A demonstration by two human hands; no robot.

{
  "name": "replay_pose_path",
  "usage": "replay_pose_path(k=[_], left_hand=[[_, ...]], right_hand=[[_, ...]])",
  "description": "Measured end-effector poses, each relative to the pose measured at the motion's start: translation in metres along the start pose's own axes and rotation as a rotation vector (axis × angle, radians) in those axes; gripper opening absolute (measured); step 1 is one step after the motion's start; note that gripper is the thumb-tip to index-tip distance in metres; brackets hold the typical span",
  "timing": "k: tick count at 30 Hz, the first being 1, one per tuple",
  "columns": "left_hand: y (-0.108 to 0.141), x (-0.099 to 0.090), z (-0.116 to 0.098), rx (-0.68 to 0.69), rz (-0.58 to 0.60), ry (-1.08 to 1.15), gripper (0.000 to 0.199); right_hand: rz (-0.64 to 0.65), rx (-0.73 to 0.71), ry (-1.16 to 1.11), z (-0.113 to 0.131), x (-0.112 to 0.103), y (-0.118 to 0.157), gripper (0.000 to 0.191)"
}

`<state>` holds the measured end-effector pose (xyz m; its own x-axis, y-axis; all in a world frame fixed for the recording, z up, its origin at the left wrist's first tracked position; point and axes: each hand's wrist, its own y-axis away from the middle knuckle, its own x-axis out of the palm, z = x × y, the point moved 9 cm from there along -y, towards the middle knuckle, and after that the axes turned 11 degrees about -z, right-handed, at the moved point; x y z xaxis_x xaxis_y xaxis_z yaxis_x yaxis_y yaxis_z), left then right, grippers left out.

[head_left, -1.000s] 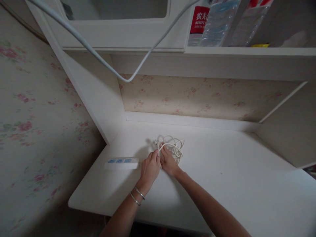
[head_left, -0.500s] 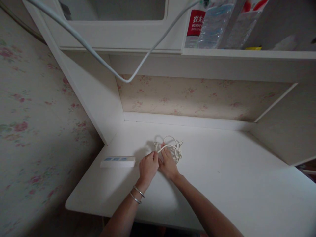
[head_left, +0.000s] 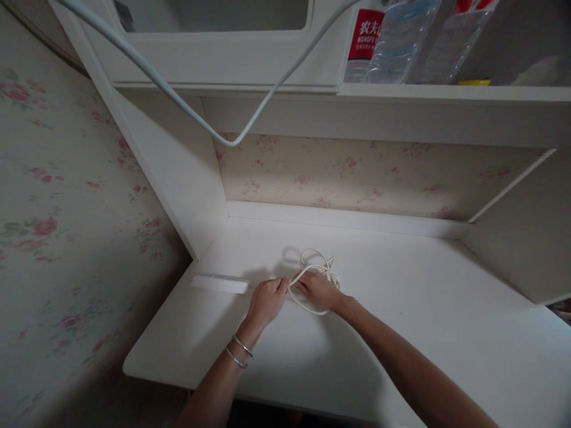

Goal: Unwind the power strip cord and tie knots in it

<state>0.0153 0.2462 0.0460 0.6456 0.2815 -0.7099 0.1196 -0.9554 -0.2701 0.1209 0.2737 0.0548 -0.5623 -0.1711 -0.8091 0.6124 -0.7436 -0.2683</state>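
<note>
A coiled off-white power cord (head_left: 331,274) lies in loose loops around my hands on the white desk. My left hand (head_left: 269,299), with two silver bangles at the wrist, is closed and pinches the cord near the thumb. Close beside it on the right, my right hand (head_left: 319,290) has its fingers curled in among the loops, closed on the cord; its fingertips are partly hidden. One loop hangs toward me below the right hand. Left of my left hand, a white power strip (head_left: 220,284) is tilted so that mostly its side shows.
The white desk (head_left: 423,333) has a rounded front left corner (head_left: 127,365). A thick grey-white cable (head_left: 229,142) droops across the view above. Plastic bottles (head_left: 401,41) stand on the shelf (head_left: 423,92) over the desk. Floral wallpaper (head_left: 53,238) covers the left wall.
My right hand has moved right and curled its fingers, drawing a cord loop toward me. The power strip has tilted, hiding its blue-marked face. The camera view has shifted slightly.
</note>
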Motion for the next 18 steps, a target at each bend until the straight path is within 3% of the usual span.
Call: replay_pose_path(k=[3,5,7,10,18], left_hand=[[0.000,-0.005,0.001,0.044,-0.027,-0.051,0.058],[-0.001,-0.009,0.003,0.060,-0.053,-0.083,0.058],[-0.003,-0.012,0.008,0.055,-0.072,-0.114,0.058],[-0.003,-0.010,0.015,0.047,-0.067,-0.170,0.058],[-0.005,0.004,0.025,0.030,-0.027,-0.216,0.059]], right_hand=[[0.133,0.103,-0.090,-0.006,-0.017,0.006,0.037],[0.248,0.313,-0.229,-0.019,-0.029,0.017,0.042],[0.282,0.522,-0.333,-0.035,-0.047,0.032,0.045],[0.239,0.647,-0.357,-0.057,-0.081,0.049,0.046],[0.025,0.785,-0.268,-0.130,-0.159,0.106,0.045]])
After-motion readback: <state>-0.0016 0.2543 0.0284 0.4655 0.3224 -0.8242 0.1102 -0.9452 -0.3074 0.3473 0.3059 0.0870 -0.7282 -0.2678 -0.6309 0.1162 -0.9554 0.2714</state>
